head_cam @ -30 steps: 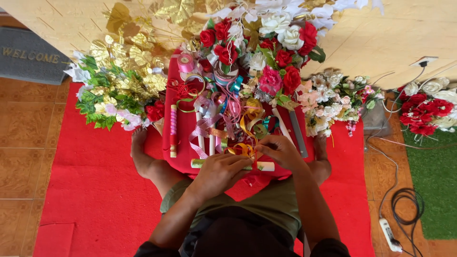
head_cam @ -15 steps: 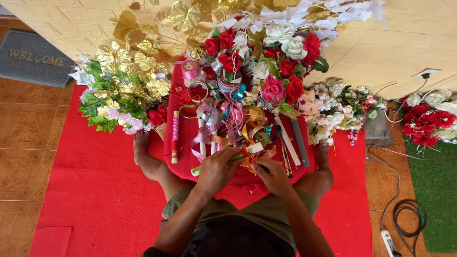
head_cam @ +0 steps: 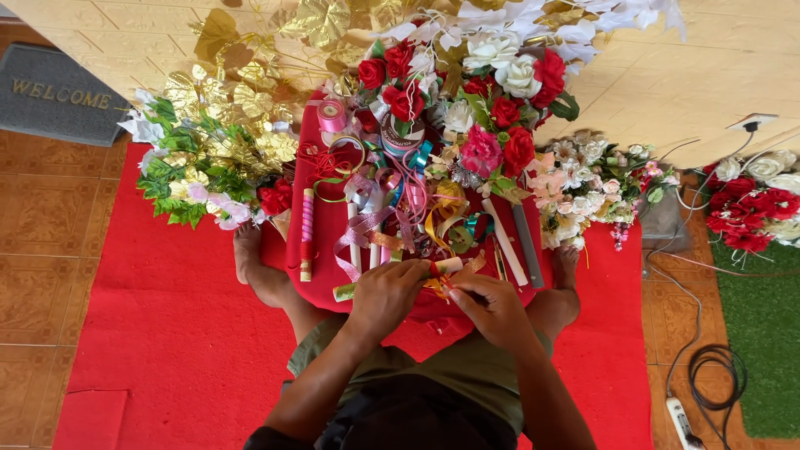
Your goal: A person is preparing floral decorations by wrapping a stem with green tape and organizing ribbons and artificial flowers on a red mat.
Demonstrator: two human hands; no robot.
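My left hand (head_cam: 385, 296) grips a pale paper-wrapped stick (head_cam: 392, 279) that lies crosswise over a red tray (head_cam: 327, 218) on my lap. My right hand (head_cam: 492, 307) pinches an orange-gold ribbon (head_cam: 446, 285) at the stick's right end, where a red band is wound on. Both hands meet near the tray's front edge. The tray holds several ribbon rolls (head_cam: 332, 115), loose ribbons (head_cam: 408, 196) and wrapped sticks (head_cam: 307, 233).
Red and white artificial flowers (head_cam: 492, 92) and gold leaves (head_cam: 250, 92) crowd the far side. Green foliage (head_cam: 179, 179) lies left, pale blossoms (head_cam: 583, 183) right. A red carpet (head_cam: 158, 333) covers the floor. Cables and a power strip (head_cam: 683, 417) lie right, a doormat (head_cam: 58, 92) upper left.
The view shifted slightly; both hands drew a little nearer to me with the stick, and my right hand has moved onto the ribbon at the stick's end.
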